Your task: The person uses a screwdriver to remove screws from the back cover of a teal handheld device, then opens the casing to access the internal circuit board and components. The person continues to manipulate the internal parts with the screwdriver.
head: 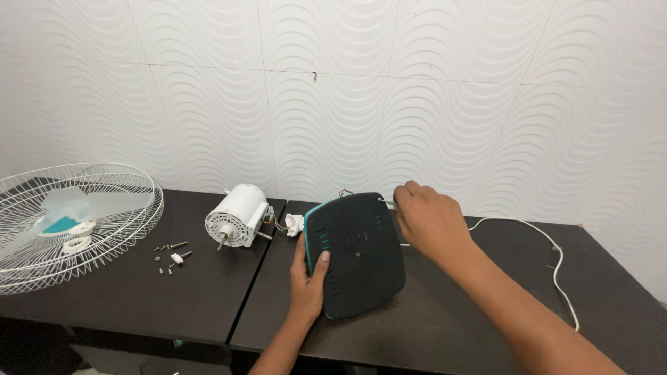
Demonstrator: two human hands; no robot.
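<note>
The dark fan base (356,254) with its teal edge stands tilted on the black table (451,319), underside toward the person. The left hand (308,279) grips its left edge, thumb on the plate; the right hand (431,221) is closed at the top right corner on something thin, perhaps a tool. The fan seems already well dismantled: the white motor (236,217), loose screws (170,254) and wire guard (76,222) lie apart on the left, and a white cord (556,257) trails right.
</note>
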